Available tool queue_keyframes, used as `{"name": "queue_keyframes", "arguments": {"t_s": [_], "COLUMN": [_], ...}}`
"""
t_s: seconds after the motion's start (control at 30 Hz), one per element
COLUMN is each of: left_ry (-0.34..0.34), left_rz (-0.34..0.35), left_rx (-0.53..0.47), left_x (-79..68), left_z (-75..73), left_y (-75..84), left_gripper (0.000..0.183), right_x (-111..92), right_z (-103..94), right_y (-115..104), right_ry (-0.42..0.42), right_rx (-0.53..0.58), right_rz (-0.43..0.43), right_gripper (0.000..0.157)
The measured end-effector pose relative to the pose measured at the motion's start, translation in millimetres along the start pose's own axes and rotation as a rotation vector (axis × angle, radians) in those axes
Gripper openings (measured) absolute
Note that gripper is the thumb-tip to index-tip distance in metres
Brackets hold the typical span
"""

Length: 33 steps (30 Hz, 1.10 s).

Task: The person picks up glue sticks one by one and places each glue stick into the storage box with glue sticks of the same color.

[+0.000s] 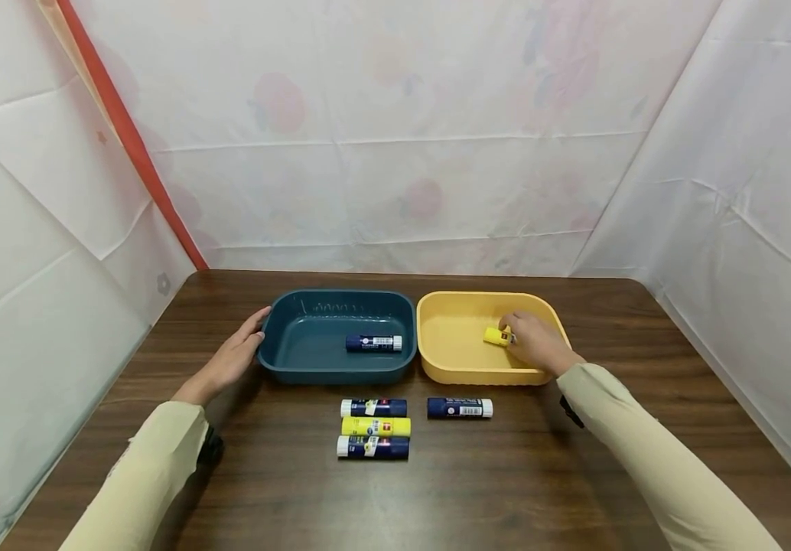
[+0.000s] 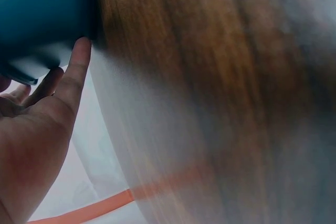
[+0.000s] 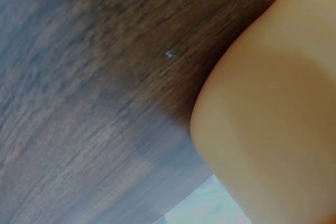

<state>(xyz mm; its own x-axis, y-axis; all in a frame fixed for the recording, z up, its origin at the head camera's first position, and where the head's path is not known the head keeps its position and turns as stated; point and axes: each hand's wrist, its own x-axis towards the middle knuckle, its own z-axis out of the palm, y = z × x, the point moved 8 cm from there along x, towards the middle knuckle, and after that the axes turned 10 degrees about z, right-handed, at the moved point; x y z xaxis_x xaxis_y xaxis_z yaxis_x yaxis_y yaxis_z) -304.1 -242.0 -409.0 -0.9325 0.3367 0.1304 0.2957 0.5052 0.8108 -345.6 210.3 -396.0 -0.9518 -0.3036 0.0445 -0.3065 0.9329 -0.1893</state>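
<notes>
The background is formed by a faintly patterned white sheet (image 1: 382, 184), with a red strip (image 1: 127, 130) run down its left side. Below it, a dark wood-grain table (image 1: 285, 497) is spread. Onto the table two forearms in pale sleeves (image 1: 650, 459) are extended. At the far half, a deep teal tray (image 1: 333, 377) is set on the left, and a yellow tray (image 1: 485, 377) is placed just beside it on the right. The teal tray's left end is touched by the left hand (image 1: 233, 358), whose fingers are extended along the outer wall, with nothing grasped. The right hand (image 1: 538, 343) is lowered into the yellow tray, where a yellow glue stick (image 1: 497, 337) is pinched near its right end by bent fingers. In the teal tray, a dark-blue glue stick (image 1: 373, 343) is laid toward the right. In front of the trays, a second yellow glue stick (image 1: 376, 427) is laid between two white-capped navy glue sticks (image 1: 382, 448), all roughly parallel; to their right, a lone navy glue stick (image 1: 460, 408) is seen, its white cap pointed right.
</notes>
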Motion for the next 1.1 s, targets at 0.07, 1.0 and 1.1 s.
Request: {"name": "queue_keyframes", "arguments": {"t_s": [0.07, 1.0, 1.1], "left_ry": [0.001, 0.002, 0.004], "left_rz": [-0.001, -0.011, -0.014], "left_rx": [-0.002, -0.003, -0.004], "left_x": [0.0, 0.0, -0.8], "left_z": [0.3, 0.4, 0.1], "left_y": [0.0, -2.7, -2.6], "left_gripper": [0.052, 0.052, 0.052], "right_x": [-0.1, -61.2, -67.3], "right_z": [-0.2, -58.1, -49.7], "right_y": [0.2, -146.4, -164.3], "right_ry": [-0.009, 0.288, 0.252], "right_rx": [0.009, 0.03, 0.042], "right_rz": [-0.001, -0.431, -0.466], "right_gripper": [0.029, 0.034, 0.031]}}
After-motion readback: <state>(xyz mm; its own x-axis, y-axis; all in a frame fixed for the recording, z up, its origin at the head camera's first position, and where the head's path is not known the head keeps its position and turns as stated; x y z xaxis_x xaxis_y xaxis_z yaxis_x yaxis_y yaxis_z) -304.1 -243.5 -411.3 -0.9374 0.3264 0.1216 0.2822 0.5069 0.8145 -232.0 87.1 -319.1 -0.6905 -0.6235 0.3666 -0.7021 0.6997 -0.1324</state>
